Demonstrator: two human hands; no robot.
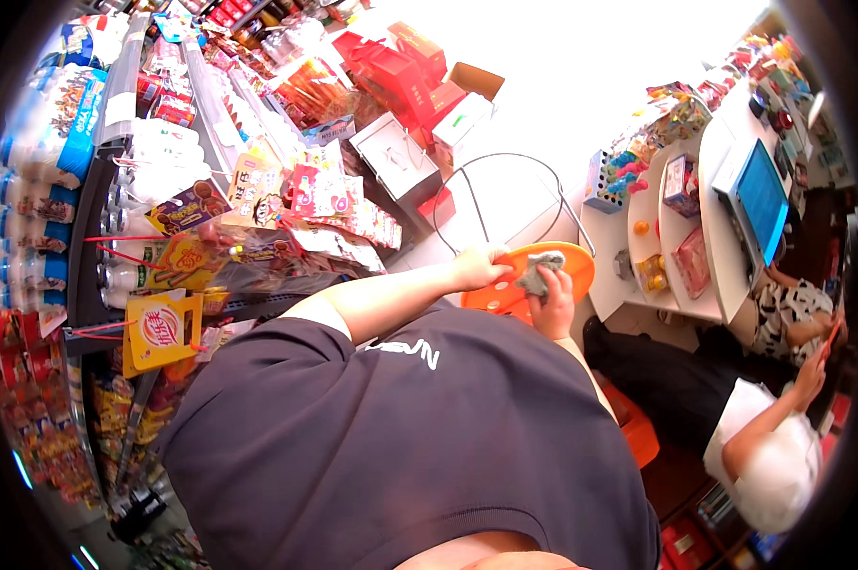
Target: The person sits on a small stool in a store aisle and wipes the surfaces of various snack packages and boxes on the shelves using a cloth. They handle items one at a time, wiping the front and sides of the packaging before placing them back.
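An orange round plastic stool seat [578,269] with holes in it is in front of my body, tilted. Dark curved metal tubing [511,155] stretches out beyond the seat and looks like the stool's legs. My left hand [480,267] grips the left rim of the seat with bent fingers. In my right hand [554,306] is a crumpled grey cloth [542,274], pressed against the orange surface. Part of the seat is hidden behind my right hand and my dark shirt.
Shelves with hanging snack packets [187,261] crowd my left side. Red boxes [391,76] and a white box [396,157] stand ahead. At right are a white curved counter [724,228] with a screen [763,202], a seated person in white [771,456] and another orange seat [641,439].
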